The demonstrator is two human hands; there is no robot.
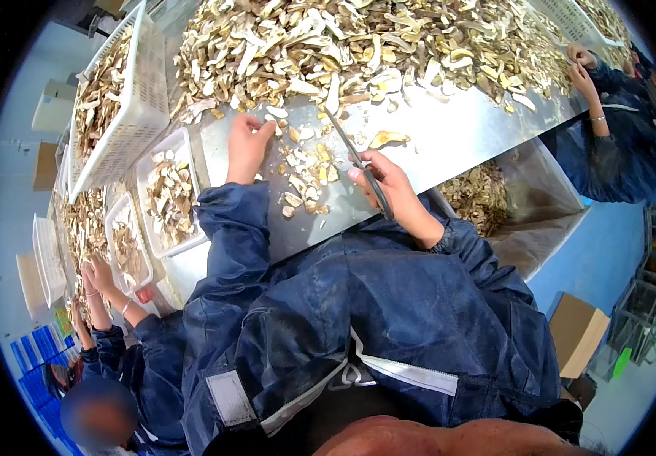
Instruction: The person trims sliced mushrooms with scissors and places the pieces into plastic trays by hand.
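My right hand (390, 190) is closed round the dark handle of a long thin knife (345, 140), whose blade slants up and left over the metal table (297, 232). My left hand (246, 146) is held with thumb and fingers pinched together beside a few pale mushroom slices (277, 112). Whether a piece sits between those fingertips is too small to tell. Between my hands lies a loose scatter of small mushroom pieces (305, 171). A longer yellowish mushroom slice (389, 139) rests right of the blade.
A large heap of dried mushroom slices (358, 49) covers the far table. At left stand a white perforated crate (134, 114) and clear plastic tubs (189, 163). A lined box of mushrooms (544, 182) sits below the right edge. Co-workers' hands (586, 72) work at both sides.
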